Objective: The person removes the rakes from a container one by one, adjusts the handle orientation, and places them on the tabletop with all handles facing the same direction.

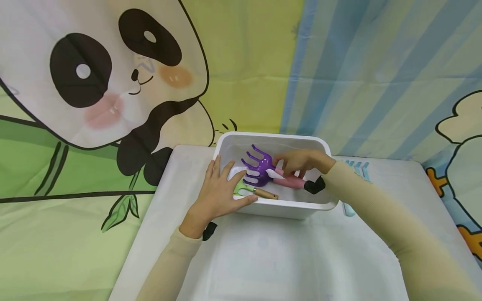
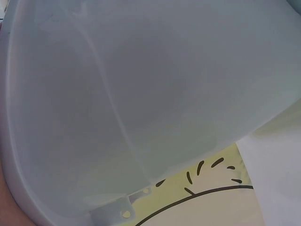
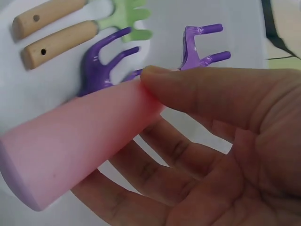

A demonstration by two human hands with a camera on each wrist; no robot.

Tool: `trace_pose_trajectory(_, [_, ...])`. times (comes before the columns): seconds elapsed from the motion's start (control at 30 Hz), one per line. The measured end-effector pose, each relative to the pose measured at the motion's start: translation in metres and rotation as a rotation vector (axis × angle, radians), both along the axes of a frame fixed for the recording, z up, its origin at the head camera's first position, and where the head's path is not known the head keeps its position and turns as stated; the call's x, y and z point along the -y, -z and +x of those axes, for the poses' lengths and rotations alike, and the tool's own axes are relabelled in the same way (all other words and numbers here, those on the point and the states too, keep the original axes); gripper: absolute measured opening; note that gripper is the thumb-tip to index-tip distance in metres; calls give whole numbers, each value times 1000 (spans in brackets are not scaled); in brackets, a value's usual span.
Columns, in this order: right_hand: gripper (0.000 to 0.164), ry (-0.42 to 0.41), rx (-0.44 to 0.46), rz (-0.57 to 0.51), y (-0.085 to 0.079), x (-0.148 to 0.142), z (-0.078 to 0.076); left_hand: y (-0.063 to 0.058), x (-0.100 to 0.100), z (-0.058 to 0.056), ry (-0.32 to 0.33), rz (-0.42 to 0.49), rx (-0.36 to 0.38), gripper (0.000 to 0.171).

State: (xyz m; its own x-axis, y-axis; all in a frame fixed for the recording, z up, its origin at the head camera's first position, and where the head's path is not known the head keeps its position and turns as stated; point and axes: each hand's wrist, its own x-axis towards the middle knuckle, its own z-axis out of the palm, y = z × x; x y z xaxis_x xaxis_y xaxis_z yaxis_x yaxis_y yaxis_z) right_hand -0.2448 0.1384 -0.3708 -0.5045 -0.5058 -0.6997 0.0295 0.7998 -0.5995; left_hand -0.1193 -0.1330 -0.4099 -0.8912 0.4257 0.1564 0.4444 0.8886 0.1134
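Inside the white plastic bin (image 1: 271,136), my right hand (image 1: 299,161) pinches the pink handle (image 3: 80,141) of a purple hand rake between thumb and fingers. The purple tines (image 1: 261,169) point left. A second pink handle (image 1: 289,182) lies just below the gripped one, and another set of purple tines (image 3: 192,49) shows behind the thumb in the right wrist view. My left hand (image 1: 216,194) rests on the bin's left front corner, fingers spread and thumb along the near rim. Two wooden handles (image 3: 61,44) with light green fork heads (image 3: 127,19) lie inside the bin.
A light blue rake (image 1: 362,169) lies on the white table (image 1: 263,259) right of the bin, partly hidden by my right sleeve. Behind the table hangs a printed cloth with a panda (image 1: 143,83). Black straps show at both wrists.
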Motion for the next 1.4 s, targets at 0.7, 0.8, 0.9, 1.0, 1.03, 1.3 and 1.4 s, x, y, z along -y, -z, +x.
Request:
trace_pose_trajectory(0.7, [57, 151, -117, -270, -74, -91, 36, -3, 0, -1, -6, -5, 12, 92])
trace_pose_trajectory(0.8, [57, 196, -136, -293, -75, -114, 44, -4, 0, 0, -13, -14, 14, 92])
trace_pose_trajectory(0.9, [58, 247, -156, -309, -71, -137, 51, -4, 0, 1, -17, -17, 20, 92])
trace_pose_trajectory(1.0, [60, 293, -175, -310, -61, -161, 58, -3, 1, 2, -20, -15, 24, 92])
trace_pose_trajectory(1.03, [61, 308, -178, -306, -57, -170, 60, -3, 0, 3, -21, -12, 25, 92])
trace_pose_trajectory(1.3, [44, 455, -144, -287, -5, -248, 74, -2, 0, 4, -20, -4, 15, 91])
trace_pose_trajectory(1.4, [45, 519, -108, -285, 17, -272, 77, -1, 1, 4, -22, -4, 16, 92])
